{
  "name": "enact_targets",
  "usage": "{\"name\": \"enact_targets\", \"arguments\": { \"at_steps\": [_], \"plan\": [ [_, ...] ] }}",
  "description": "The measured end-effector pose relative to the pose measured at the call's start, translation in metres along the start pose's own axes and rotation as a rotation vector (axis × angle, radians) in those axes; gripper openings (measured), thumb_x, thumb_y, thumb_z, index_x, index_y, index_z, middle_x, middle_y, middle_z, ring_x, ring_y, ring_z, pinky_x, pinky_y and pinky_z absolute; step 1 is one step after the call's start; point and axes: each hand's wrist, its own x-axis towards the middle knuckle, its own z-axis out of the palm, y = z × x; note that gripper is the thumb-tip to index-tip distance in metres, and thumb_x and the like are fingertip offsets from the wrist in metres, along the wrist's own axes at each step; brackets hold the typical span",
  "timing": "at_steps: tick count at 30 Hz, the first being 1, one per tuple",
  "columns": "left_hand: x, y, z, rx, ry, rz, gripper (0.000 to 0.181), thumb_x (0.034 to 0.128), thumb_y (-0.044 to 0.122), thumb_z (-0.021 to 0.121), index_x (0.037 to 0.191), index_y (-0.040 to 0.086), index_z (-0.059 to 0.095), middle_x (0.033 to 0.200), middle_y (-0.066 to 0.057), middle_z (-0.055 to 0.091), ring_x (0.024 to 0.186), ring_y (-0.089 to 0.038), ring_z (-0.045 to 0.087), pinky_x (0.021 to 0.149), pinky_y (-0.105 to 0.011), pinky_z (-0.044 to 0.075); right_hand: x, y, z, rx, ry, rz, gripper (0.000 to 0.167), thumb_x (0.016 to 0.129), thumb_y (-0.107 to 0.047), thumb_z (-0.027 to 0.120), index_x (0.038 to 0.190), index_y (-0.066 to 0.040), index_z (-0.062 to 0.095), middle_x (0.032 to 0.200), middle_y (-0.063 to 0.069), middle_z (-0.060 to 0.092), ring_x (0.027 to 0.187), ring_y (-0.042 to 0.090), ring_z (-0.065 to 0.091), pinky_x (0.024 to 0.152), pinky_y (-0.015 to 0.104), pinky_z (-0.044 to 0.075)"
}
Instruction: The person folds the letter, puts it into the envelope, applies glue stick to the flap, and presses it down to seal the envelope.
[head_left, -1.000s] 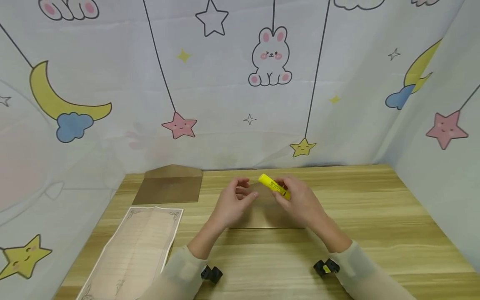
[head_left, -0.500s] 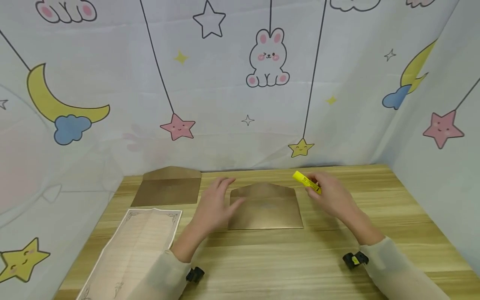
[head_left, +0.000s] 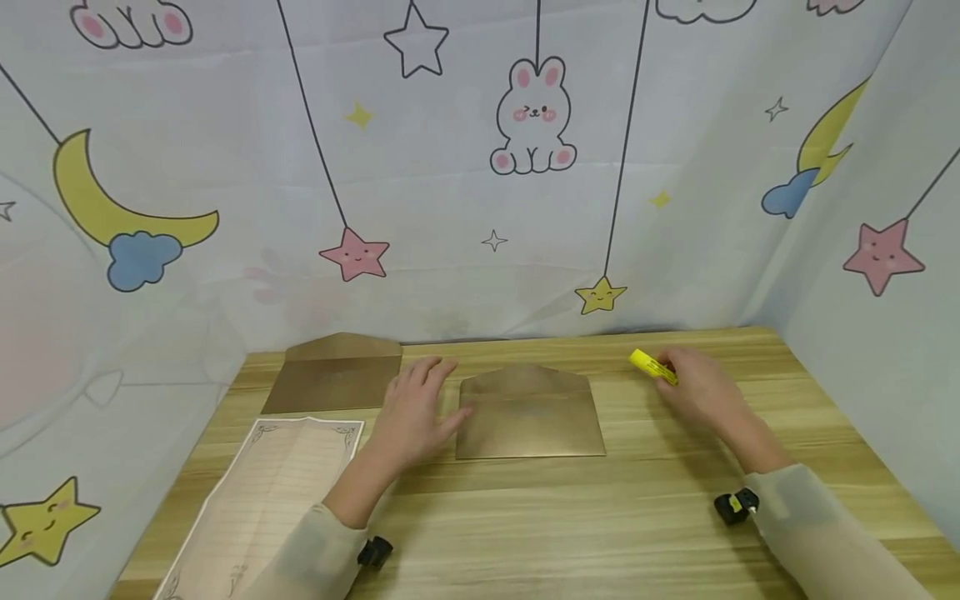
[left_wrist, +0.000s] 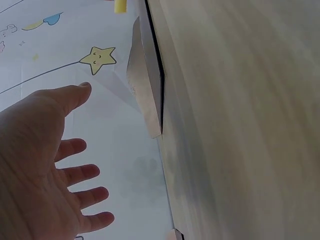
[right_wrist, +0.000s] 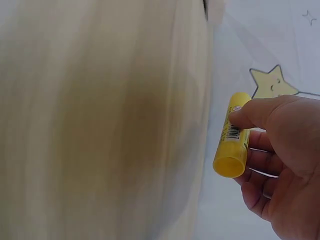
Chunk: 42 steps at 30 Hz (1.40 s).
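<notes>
A yellow tube [head_left: 654, 367] is pinched between the thumb and fingers of the right hand [head_left: 701, 390], right of the middle envelope; the right wrist view shows the tube [right_wrist: 233, 135] with a barcode on its side. The brown envelope [head_left: 529, 427] lies on the table with its flap spread toward the back. At that envelope's left edge hovers the left hand [head_left: 408, 417], holding nothing, its thumb tip over the edge. Spread, relaxed fingers of the left hand [left_wrist: 45, 165] show in the left wrist view, apart from the envelope [left_wrist: 150, 65].
Another brown envelope [head_left: 341, 385] lies at the back left with its flap spread. In front of it is a lined sheet with an ornate border [head_left: 281, 492], partly under the left sleeve. A patterned cloth [head_left: 450, 167] hangs behind the wooden table [head_left: 540, 525].
The right hand has carried the yellow tube from above the middle envelope out to the right. The left hand has drawn back leftward, its fingers spreading, and the envelope is uncovered.
</notes>
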Motion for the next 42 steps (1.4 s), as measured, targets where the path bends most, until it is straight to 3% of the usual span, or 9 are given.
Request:
{"name": "enact_targets", "arguments": {
  "at_steps": [7, 19, 27, 36, 42],
  "plan": [
    [-0.002, -0.003, 0.002, -0.007, -0.001, 0.021, 0.075, 0.0913, 0.043, 0.085, 0.149, 0.004, 0.056, 0.150, -0.020, 0.052, 0.140, -0.042, 0.047, 0.111, -0.065, 0.040, -0.004, 0.014, 0.001, -0.039, -0.022, 0.012, 0.030, 0.097, -0.013, 0.073, 0.119, 0.007, 0.068, 0.103, 0.018, 0.069, 0.087, 0.030, 0.061, 0.077, 0.054, 0.051],
    [-0.003, 0.000, 0.001, -0.042, -0.011, 0.027, 0.075, 0.0929, 0.042, 0.084, 0.150, 0.004, 0.054, 0.151, -0.021, 0.051, 0.140, -0.042, 0.046, 0.116, -0.064, 0.037, -0.002, 0.019, 0.003, -0.052, -0.062, 0.020, 0.031, 0.097, -0.013, 0.073, 0.119, 0.008, 0.068, 0.099, 0.016, 0.069, 0.084, 0.029, 0.061, 0.075, 0.053, 0.051],
    [-0.003, -0.001, 0.002, -0.040, -0.022, 0.014, 0.075, 0.0937, 0.043, 0.083, 0.151, 0.004, 0.054, 0.152, -0.020, 0.051, 0.141, -0.041, 0.046, 0.115, -0.064, 0.037, -0.003, 0.019, 0.001, -0.062, -0.071, 0.022, 0.042, 0.098, -0.016, 0.072, 0.127, 0.012, 0.064, 0.108, 0.025, 0.070, 0.097, 0.040, 0.068, 0.082, 0.060, 0.054],
    [-0.003, -0.002, 0.003, -0.043, -0.029, 0.010, 0.074, 0.0942, 0.043, 0.082, 0.151, 0.004, 0.054, 0.152, -0.021, 0.051, 0.141, -0.042, 0.046, 0.115, -0.063, 0.038, -0.004, 0.017, -0.002, -0.052, -0.091, 0.033, 0.046, 0.098, -0.018, 0.072, 0.131, 0.013, 0.062, 0.112, 0.027, 0.071, 0.101, 0.043, 0.068, 0.084, 0.062, 0.054],
    [0.001, -0.001, 0.004, -0.036, -0.038, 0.005, 0.074, 0.0949, 0.043, 0.081, 0.151, 0.004, 0.054, 0.153, -0.020, 0.051, 0.142, -0.040, 0.046, 0.117, -0.061, 0.038, -0.002, 0.008, -0.006, -0.094, -0.062, -0.001, 0.050, 0.101, -0.022, 0.070, 0.137, 0.011, 0.059, 0.128, 0.031, 0.066, 0.115, 0.051, 0.063, 0.095, 0.066, 0.050]
  ]
}}
